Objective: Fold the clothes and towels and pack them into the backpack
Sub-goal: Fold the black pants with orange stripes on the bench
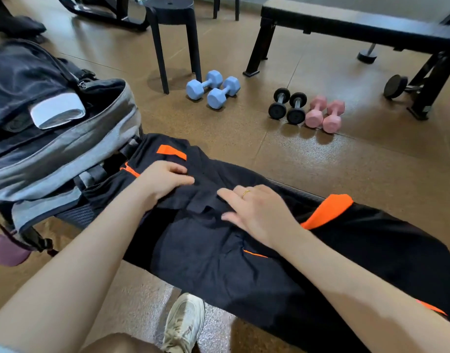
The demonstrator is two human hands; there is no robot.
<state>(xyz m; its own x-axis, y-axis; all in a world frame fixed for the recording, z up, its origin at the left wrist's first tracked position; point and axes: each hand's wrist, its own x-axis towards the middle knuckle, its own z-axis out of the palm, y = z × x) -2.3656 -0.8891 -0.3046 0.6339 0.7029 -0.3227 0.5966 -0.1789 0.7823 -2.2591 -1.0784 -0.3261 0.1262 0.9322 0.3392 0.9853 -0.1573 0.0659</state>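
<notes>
My black garment [218, 263] with orange trim lies spread along the worktop [297, 190], rumpled in the middle, one orange-tipped end hanging over the right edge. My grey-and-black backpack [66, 149] stands at the worktop's left end, touching the garment, tilted back with its top unzipped and gaping. A folded white towel [57, 110] pokes out of the opening.

Bare forearms reaching forward, left hand [165, 178] fingers curled down, right hand [254, 212] flat, fingers straight, ring on one finger
</notes>
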